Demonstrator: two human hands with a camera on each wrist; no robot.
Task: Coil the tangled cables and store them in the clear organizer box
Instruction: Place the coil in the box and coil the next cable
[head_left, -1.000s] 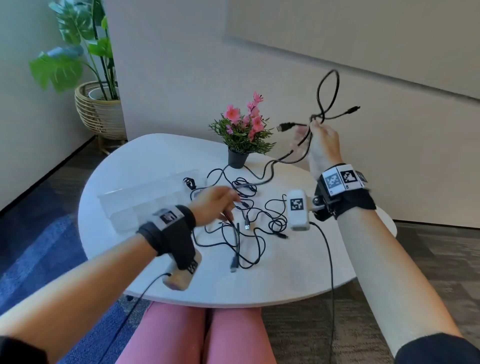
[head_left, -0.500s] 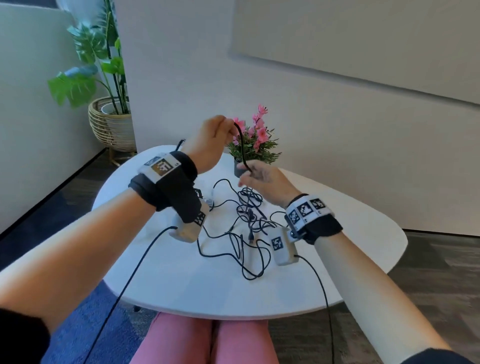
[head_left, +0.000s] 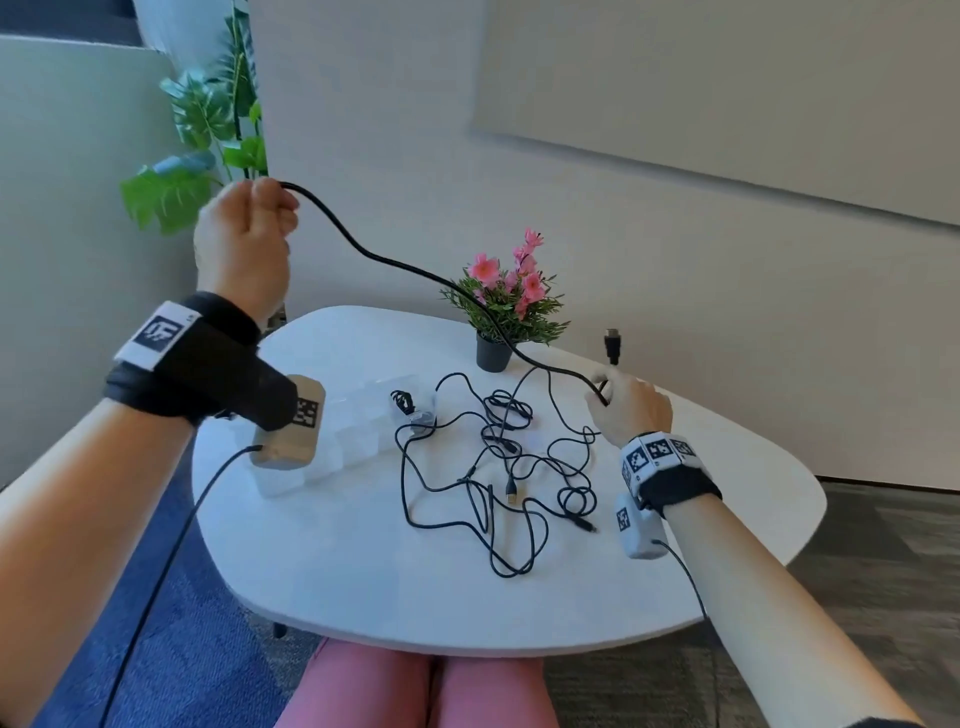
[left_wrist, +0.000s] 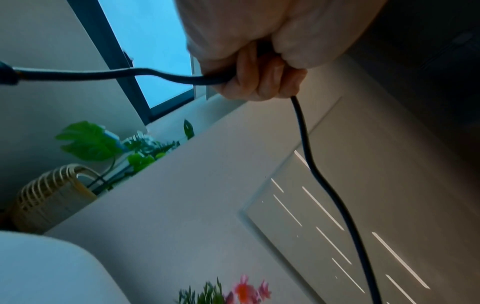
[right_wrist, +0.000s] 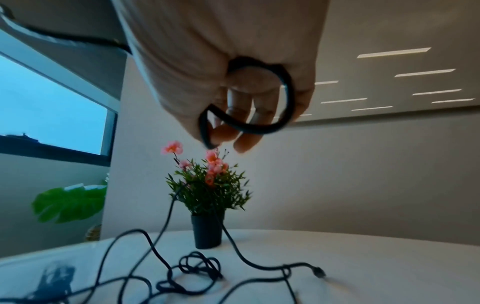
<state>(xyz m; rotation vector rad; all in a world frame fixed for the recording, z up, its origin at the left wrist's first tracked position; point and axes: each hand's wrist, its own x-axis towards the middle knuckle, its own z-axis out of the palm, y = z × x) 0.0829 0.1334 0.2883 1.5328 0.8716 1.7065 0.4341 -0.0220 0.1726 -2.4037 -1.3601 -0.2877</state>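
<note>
My left hand (head_left: 248, 228) is raised high at the left, and its fingers (left_wrist: 259, 80) are curled round a thick black cable (head_left: 395, 262). The cable sags across to my right hand (head_left: 626, 402), which pinches it low over the table's right side. There the cable bends in a small loop (right_wrist: 259, 127) round the fingers, and its plug (head_left: 612, 345) sticks up just behind the hand. A tangle of thin black cables (head_left: 498, 462) lies on the white table (head_left: 363, 571). The clear organizer box (head_left: 363, 431) sits left of the tangle, with one small coiled cable (head_left: 402, 402) at its far end.
A small potted plant with pink flowers (head_left: 506, 306) stands at the table's far edge, behind the tangle. A large leafy plant in a woven basket (head_left: 208, 150) is on the floor to the left. A wall runs close behind the table.
My hands were close together above the table's middle. The left hand has risen up and left, the right has dropped to the right, and the cable is now drawn out between them.
</note>
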